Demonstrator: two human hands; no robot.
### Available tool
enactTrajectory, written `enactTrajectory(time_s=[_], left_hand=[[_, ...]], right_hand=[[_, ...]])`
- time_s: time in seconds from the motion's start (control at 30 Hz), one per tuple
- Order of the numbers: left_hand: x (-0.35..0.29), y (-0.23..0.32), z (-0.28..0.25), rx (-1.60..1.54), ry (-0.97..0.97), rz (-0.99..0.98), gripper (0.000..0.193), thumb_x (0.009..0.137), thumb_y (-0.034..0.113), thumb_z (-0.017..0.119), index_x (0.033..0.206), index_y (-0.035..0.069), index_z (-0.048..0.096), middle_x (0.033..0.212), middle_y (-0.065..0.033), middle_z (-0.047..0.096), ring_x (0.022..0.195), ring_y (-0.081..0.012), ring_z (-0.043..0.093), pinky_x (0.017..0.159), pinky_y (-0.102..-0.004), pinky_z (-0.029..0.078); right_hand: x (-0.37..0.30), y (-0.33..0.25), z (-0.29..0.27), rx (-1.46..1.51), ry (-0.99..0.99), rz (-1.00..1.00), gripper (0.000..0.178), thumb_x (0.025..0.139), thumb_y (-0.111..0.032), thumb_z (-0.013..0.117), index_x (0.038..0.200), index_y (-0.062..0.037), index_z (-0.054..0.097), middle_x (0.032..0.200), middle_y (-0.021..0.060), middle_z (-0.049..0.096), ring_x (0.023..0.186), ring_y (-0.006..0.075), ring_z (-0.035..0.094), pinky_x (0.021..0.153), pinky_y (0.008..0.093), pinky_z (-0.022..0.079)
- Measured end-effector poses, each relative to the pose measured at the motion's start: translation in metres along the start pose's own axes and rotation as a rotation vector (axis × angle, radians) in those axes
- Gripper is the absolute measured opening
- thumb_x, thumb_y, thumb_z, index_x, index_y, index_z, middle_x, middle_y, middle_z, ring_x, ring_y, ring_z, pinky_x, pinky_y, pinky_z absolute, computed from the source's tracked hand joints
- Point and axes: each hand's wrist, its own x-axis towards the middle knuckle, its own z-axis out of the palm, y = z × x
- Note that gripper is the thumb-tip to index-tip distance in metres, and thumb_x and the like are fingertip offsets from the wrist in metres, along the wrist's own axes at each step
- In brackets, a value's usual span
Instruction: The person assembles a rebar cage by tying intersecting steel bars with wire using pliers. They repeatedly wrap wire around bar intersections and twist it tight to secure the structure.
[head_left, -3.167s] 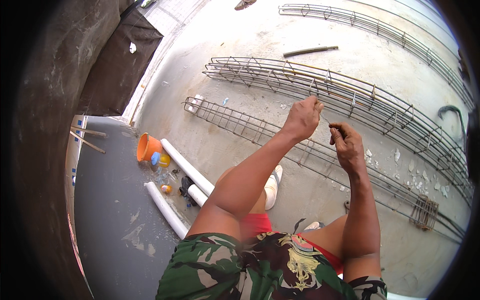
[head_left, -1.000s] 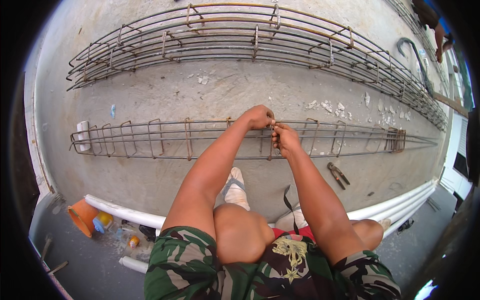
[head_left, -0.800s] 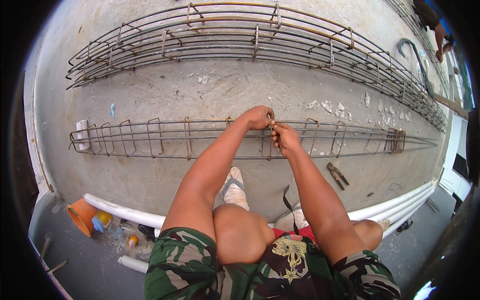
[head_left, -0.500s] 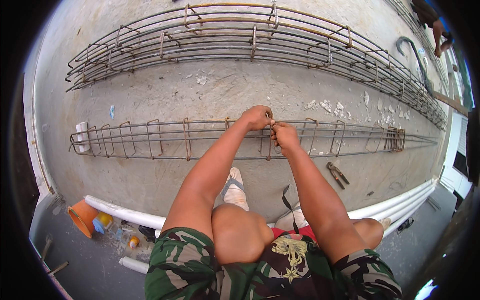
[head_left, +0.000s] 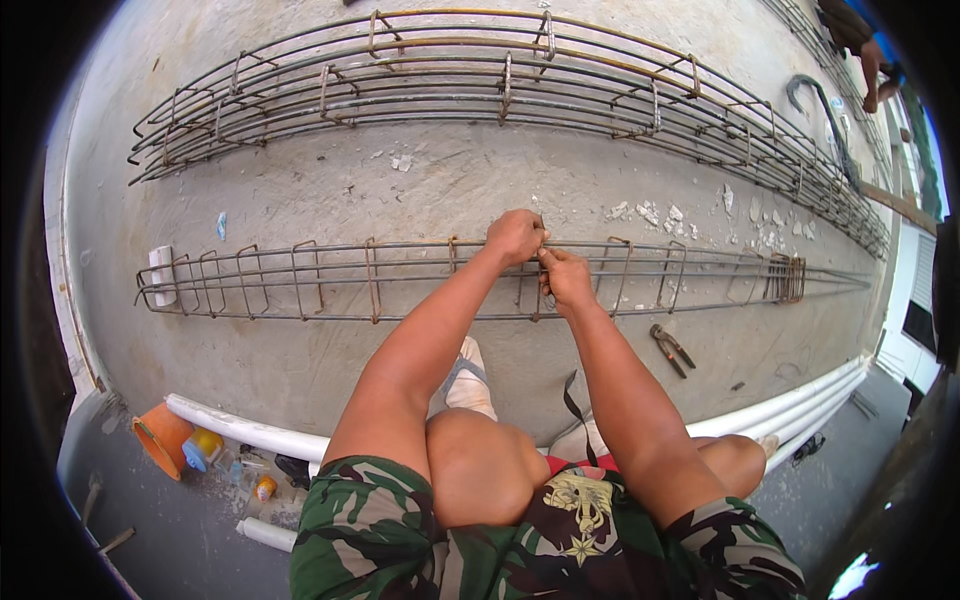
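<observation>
A long rebar cage (head_left: 420, 268) of thin steel rods with rusty square stirrups lies across the floor before me. At its upper rod, a little right of the middle, my left hand (head_left: 517, 238) is closed, with a thin dark wire end showing above its fingers. My right hand (head_left: 566, 277) is closed in a pinch just right of it, touching or nearly touching it beside a stirrup. What the right fingers pinch is too small to make out. Steel pincers (head_left: 672, 350) lie on the concrete, right of my right forearm.
Beyond lie stacked rebar cages (head_left: 440, 65). Concrete chips (head_left: 660, 215) are scattered between the cages. White pipes (head_left: 250, 425) run behind my feet, near an orange bucket (head_left: 160, 440). A white pipe piece (head_left: 162, 275) sits at the cage's left end. Another person's limb (head_left: 873, 85) shows far right.
My two hands stay at the same joint of the cage, with only slight finger movement. The whole view has shifted a little.
</observation>
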Motion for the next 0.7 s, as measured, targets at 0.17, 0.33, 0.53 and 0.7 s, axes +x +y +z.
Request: enactTrajectory(time_s=[0.17,0.33,0.53,0.7], left_hand=[[0.002,-0.002,0.005,-0.017,0.067,-0.010,0.025,0.080,0.026,0.064,0.088,0.003,0.072,0.084,-0.0194,0.068,0.082,-0.0340,0.065,0.074,-0.0417,0.049],[0.000,-0.004,0.004,-0.047,0.043,0.050,0.024,0.081,0.025,0.064,0.088,0.004,0.072,0.083,-0.0193,0.068,0.080,-0.0337,0.065,0.073,-0.0413,0.050],[-0.002,-0.005,0.004,-0.068,0.043,0.067,0.023,0.081,0.025,0.065,0.087,0.003,0.072,0.081,-0.0177,0.068,0.079,-0.0320,0.065,0.072,-0.0399,0.049],[0.000,-0.003,0.004,-0.134,0.067,-0.001,0.024,0.081,0.025,0.065,0.086,0.002,0.071,0.082,-0.0171,0.068,0.080,-0.0307,0.065,0.072,-0.0388,0.049]], right_hand=[[0.001,0.003,0.000,0.062,0.032,0.021,0.025,0.091,-0.023,0.065,0.089,0.0020,0.067,0.068,0.0015,0.056,0.053,0.0093,0.050,0.041,0.0247,0.040],[-0.005,0.003,0.002,0.007,0.045,-0.013,0.025,0.091,-0.022,0.064,0.093,0.0025,0.068,0.068,0.0008,0.055,0.052,0.0091,0.049,0.041,0.0245,0.039],[-0.007,-0.001,0.005,0.059,0.058,0.011,0.028,0.091,-0.023,0.064,0.102,0.0028,0.068,0.070,0.0012,0.056,0.054,0.0092,0.048,0.043,0.0247,0.040],[-0.002,-0.005,0.001,-0.094,0.045,-0.010,0.028,0.090,-0.024,0.064,0.097,0.0029,0.070,0.071,0.0035,0.059,0.056,0.0122,0.048,0.046,0.0302,0.036]])
